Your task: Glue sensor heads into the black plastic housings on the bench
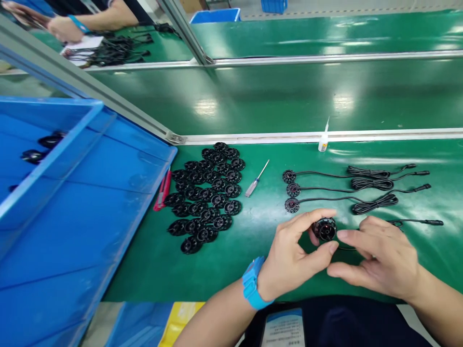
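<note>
My left hand (294, 255) wears a blue wristband (253, 284) and is closed on a round black slotted part (326, 229), gripped at its edge between thumb and fingers. The slotted face of the part is turned up toward me. Just to its right is my right hand (383, 258), its thumb and index finger apart and its other fingers curled. A thin black cable (346, 248) runs from near the part toward that hand. Beyond my hands lie three round parts with coiled black cables (372, 184); another cable end (430, 222) shows past my right hand.
Left of my hands are many black round parts (208, 195), a screwdriver (257, 178) and a red cutter-like tool (163, 190). A large blue bin (137, 178) stands at left. A small dropper bottle (323, 140) is by the white rail (253, 139). Across it, a co-worker's hand (65, 30) shows.
</note>
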{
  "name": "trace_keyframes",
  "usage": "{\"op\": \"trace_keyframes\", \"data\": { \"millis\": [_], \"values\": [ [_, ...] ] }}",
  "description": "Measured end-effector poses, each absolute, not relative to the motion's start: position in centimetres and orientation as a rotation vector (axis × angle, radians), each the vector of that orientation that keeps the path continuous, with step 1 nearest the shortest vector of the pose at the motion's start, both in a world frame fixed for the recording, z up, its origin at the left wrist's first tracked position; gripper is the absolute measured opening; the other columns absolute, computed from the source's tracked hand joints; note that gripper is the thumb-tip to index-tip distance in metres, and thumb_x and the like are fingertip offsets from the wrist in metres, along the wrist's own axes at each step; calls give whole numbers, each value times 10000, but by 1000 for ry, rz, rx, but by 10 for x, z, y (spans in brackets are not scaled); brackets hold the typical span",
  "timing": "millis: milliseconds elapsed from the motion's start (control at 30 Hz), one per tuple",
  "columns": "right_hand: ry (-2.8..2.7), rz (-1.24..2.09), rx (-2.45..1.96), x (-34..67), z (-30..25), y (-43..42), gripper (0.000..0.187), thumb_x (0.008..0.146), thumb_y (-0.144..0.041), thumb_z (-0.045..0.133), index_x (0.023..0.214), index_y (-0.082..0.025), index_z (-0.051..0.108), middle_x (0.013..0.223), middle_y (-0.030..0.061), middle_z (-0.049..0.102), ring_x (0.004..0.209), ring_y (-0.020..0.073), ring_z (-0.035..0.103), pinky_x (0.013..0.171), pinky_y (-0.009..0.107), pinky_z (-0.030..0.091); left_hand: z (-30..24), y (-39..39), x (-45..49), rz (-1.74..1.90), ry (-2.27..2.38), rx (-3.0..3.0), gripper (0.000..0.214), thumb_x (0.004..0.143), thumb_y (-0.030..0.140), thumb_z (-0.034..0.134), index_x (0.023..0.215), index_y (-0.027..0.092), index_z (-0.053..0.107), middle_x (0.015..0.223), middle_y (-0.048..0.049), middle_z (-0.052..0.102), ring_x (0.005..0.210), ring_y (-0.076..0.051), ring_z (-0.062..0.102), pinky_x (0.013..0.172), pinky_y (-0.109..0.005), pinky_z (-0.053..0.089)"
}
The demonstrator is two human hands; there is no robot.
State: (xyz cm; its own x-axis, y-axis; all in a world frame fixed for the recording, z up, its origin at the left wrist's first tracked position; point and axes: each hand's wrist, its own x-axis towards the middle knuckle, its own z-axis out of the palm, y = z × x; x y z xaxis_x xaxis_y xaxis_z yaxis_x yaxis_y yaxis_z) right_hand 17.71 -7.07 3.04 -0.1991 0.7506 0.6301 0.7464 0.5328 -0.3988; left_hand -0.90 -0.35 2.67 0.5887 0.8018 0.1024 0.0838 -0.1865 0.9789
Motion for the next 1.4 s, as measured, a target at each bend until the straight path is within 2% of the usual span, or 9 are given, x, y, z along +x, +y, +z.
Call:
{"op": "trace_keyframes", "data": {
  "millis": [167, 367, 733, 967, 1100, 1200, 1267, 1400],
  "values": [
    [-1903, 21, -1257, 178, 34, -72, 256, 952, -372, 686, 1089, -172, 601, 601, -56, 574, 493, 88, 474, 541, 259, 372, 25, -6, -10, 829, 751, 1693, 430, 835, 247, 752, 1258, 206, 689, 928, -42, 730, 694, -141, 623, 662, -271, 574],
    [-1947, 43, -1232, 180, 31, -73, 237, 934, -323, 707, 1093, -177, 610, 556, -74, 520, 480, 97, 443, 547, 269, 387, 24, -6, -10, 841, 742, 1691, 423, 843, 257, 755, 1259, 217, 687, 901, -35, 720, 674, -137, 616, 661, -278, 561],
    [-1960, 22, -1249, 181, 30, -75, 259, 910, -250, 726, 1127, -163, 616, 580, -64, 528, 521, 108, 438, 568, 274, 402, 24, -5, -9, 798, 727, 1524, 437, 837, 235, 768, 1268, 212, 695, 1087, -70, 746, 757, -138, 640, 660, -240, 572],
    [-1945, 30, -1253, 180, 30, -76, 293, 891, -209, 742, 1153, -161, 619, 593, -65, 559, 514, 101, 480, 563, 270, 398, 27, -5, -9, 778, 736, 1453, 435, 838, 234, 768, 1267, 214, 699, 1095, -66, 744, 737, -128, 618, 673, -239, 580],
    [-1916, 32, -1297, 179, 30, -75, 244, 906, -231, 727, 1124, -179, 631, 573, -73, 561, 489, 96, 489, 557, 267, 395, 28, -6, -9, 800, 741, 1439, 433, 857, 250, 762, 1283, 221, 688, 1067, -62, 746, 746, -134, 623, 701, -249, 588],
    [-1883, 26, -1349, 177, 31, -72, 124, 941, -280, 694, 1011, -189, 647, 551, -73, 550, 477, 86, 478, 562, 260, 394, 24, -6, -10, 858, 723, 1441, 432, 855, 243, 780, 1276, 254, 685, 1066, -44, 747, 810, -142, 657, 755, -244, 583],
    [-1892, 28, -1362, 176, 30, -70, 126, 964, -309, 668, 937, -187, 649, 546, -69, 550, 473, 80, 464, 571, 259, 395, 20, -6, -11, 902, 714, 1455, 440, 846, 249, 798, 1269, 268, 682, 1066, -38, 750, 847, -151, 678, 807, -263, 577],
    [-1922, 74, -1337, 175, 23, -71, 92, 970, -265, 658, 946, -178, 669, 655, -35, 656, 516, 86, 508, 603, 278, 398, 13, -7, -12, 943, 709, 1472, 445, 827, 300, 829, 1246, 263, 683, 1092, -53, 753, 919, -186, 702, 904, -331, 566]
  ]
}}
